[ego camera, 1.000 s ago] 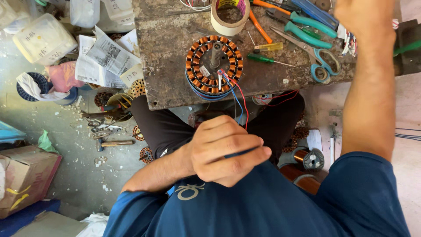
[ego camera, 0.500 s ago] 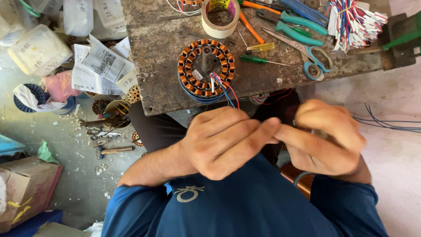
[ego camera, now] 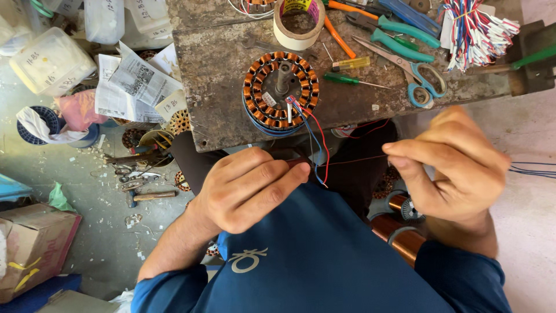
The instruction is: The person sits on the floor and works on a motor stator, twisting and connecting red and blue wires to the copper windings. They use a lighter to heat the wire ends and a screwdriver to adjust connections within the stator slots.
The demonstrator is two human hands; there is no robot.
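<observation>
The desk [ego camera: 231, 75] is a worn, dark slab, and near its front edge a round motor part [ego camera: 281, 90] is set, ringed all the way round with copper coils. Every slot of that ring looks filled with wire, so the winding seems to be done. What looks left is the work on the loose ends: red and blue lead wires [ego camera: 315, 139] hang down from the front of the motor part, over the desk edge, and are not yet tidied.

Just below the motor part, a thin red wire [ego camera: 353, 160] is stretched out flat between the two hands. The left hand [ego camera: 249, 188] is closed in a tight pinch on one end of it (the fingertips are pressed together right beside the hanging leads). The right hand [ego camera: 454, 165] is also closed in a pinch, finger and thumb shut on the other end, well to the right of the motor part.

Behind the motor part a roll of tape [ego camera: 299, 23] is laid. To its right, blue-handled scissors [ego camera: 420, 75] and a green screwdriver [ego camera: 347, 80] are left untouched.
</observation>
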